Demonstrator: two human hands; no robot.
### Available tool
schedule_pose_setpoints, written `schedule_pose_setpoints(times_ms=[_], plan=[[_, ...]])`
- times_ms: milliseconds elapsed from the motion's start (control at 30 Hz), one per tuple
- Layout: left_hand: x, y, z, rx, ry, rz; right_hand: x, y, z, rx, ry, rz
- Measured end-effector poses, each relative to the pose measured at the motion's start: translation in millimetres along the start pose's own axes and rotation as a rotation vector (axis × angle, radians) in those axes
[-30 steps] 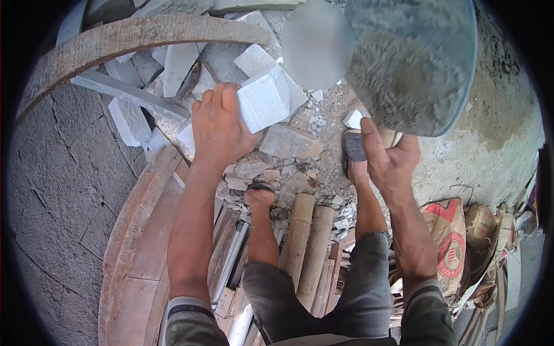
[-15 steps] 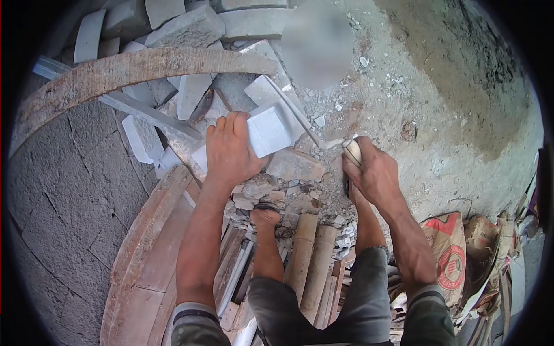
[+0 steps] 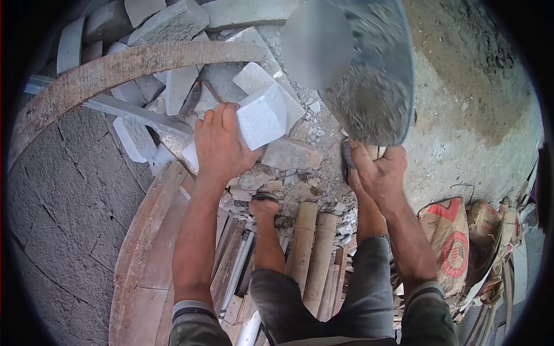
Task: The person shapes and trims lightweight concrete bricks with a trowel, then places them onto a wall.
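Observation:
My left hand (image 3: 220,144) is closed around one end of a pale, light-grey block (image 3: 263,120), its fingers curled over the top. In my right hand (image 3: 382,174) is the handle of a trowel, gripped tightly. The wide blade of the trowel (image 3: 384,106) is turned up toward the camera, its face smeared with wet grey mortar. A blurred patch covers part of the blade's left side. Just behind the held block lies another pale slab (image 3: 257,76), and a broken brown-grey piece (image 3: 293,153) lies below it.
A curved wooden strip (image 3: 138,62) arches at upper left over stacked block pieces (image 3: 170,24). Rough grey masonry (image 3: 75,173) fills the left. Bamboo poles (image 3: 302,239) and rubble lie around my feet; a torn paper sack (image 3: 447,242) sits at right.
The trowel has swung from edge-on to face-up, showing its mortar-covered blade, and my right hand has turned with it. My left hand still holds the block, shifted slightly left in view.

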State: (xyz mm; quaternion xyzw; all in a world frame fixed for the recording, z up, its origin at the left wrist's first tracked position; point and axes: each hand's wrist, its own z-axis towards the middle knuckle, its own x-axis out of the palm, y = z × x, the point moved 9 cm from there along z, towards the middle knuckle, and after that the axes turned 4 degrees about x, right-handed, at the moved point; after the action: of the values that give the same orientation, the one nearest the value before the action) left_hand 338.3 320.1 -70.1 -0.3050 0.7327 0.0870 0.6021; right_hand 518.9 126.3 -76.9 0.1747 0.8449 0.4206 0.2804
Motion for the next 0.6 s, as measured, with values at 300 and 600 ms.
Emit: schedule_pose_setpoints(times_ms=[300,600], plan=[[4.6,-0.7,-9.9,-0.009,0.041,-0.003,21.3,-28.8,10.0,0.144,0.173,-0.097],[-0.7,0.1,-5.2,0.007,-0.001,0.016,20.6,-9.5,15.5,0.006,0.166,-0.353]])
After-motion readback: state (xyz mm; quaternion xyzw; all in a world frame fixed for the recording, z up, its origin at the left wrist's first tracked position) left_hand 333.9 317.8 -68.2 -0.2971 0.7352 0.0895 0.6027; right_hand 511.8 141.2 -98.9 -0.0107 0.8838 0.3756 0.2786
